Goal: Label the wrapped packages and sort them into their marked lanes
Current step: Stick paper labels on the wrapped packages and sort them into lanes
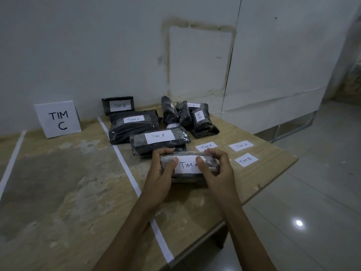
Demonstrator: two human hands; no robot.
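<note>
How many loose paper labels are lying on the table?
3. White paper TIM A label beside the held black wrapped package; second TIM A label right of it; TIM B label nearer. Others may be hidden.

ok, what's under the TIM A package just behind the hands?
A dark wrapped package pokes out at the near edge of the TIM A package. The rest is covered, partly by the left hand and held package; no label shows.

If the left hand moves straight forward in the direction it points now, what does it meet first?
Probably the stacked package labelled TIM A, lying just beyond the held package that the left hand grips. Depth is unclear from one view.
</note>
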